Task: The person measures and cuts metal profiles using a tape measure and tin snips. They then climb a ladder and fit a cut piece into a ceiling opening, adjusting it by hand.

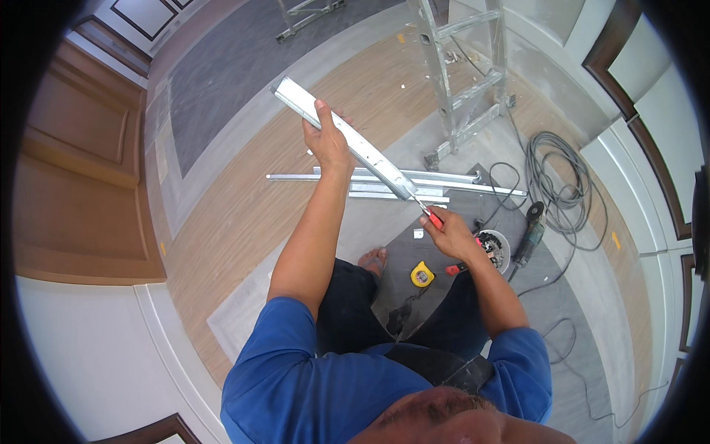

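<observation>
A long galvanised metal channel [379, 164] slants across the middle, raised above the floor, its far end up to the left. My left hand [325, 139] is closed around its upper part, thumb on top. In my right hand [452, 238] is a red-handled hand tool [435, 217], whose metal tip meets the near end of the channel. Whether the tool is snips or pliers I cannot make out. Beneath lie several more metal profiles [296, 177] on the floor. A yellow tape measure [422, 274] and a small metal offcut [418, 234] lie nearer my feet.
Right of my right hand, a white bucket [507, 246] holds small parts, with an angle grinder [530, 238] beside it. Coiled grey cable [551, 194] lies farther right. An aluminium stepladder [442, 81] stands ahead, another ladder [303, 22] beyond. Brown door panels [78, 163] line the left.
</observation>
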A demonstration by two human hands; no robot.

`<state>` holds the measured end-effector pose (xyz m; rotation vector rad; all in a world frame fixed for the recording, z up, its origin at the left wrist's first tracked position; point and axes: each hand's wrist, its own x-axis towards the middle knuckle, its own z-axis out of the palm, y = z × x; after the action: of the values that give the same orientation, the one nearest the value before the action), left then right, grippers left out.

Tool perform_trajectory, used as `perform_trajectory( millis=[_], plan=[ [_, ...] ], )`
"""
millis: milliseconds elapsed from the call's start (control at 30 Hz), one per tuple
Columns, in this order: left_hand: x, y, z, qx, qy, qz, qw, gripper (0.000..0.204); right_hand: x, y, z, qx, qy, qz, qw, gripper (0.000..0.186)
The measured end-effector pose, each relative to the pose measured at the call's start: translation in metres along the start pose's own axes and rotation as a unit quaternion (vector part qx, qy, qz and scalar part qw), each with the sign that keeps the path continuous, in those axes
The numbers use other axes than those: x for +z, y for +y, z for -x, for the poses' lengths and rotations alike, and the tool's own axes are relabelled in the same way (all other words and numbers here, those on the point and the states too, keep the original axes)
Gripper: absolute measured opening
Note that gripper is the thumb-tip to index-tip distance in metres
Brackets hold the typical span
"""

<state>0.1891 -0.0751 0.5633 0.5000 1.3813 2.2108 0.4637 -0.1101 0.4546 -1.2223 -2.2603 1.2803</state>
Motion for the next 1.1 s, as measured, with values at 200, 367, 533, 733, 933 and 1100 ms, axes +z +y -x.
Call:
perform_trajectory(
  millis=[200,367,533,733,933,1100],
  plan=[
    [0.006,-0.008,0.001,0.011,-0.013,0.004,1.0,0.035,-0.01,-0.009,0.001,0.035,-0.022,0.067,0.997,0.044],
    [0.01,-0.014,0.005,0.034,-0.01,-0.012,0.999,0.035,-0.011,-0.006,-0.005,0.065,-0.027,0.092,0.993,0.044],
    [0.021,-0.018,0.016,0.086,-0.031,-0.023,0.996,0.035,-0.013,0.003,-0.013,0.066,-0.027,0.108,0.992,0.045],
    [0.036,-0.017,0.036,0.174,-0.083,-0.054,0.98,0.033,-0.017,0.015,-0.028,0.07,-0.049,0.083,0.993,0.051],
    [0.042,-0.031,0.059,0.241,-0.144,-0.09,0.955,0.034,-0.029,0.014,-0.042,0.092,-0.095,0.075,0.988,0.059],
    [0.051,-0.049,0.075,0.298,-0.204,-0.131,0.923,0.034,-0.041,0.007,-0.056,0.167,-0.176,0.067,0.968,0.065]
  ],
)
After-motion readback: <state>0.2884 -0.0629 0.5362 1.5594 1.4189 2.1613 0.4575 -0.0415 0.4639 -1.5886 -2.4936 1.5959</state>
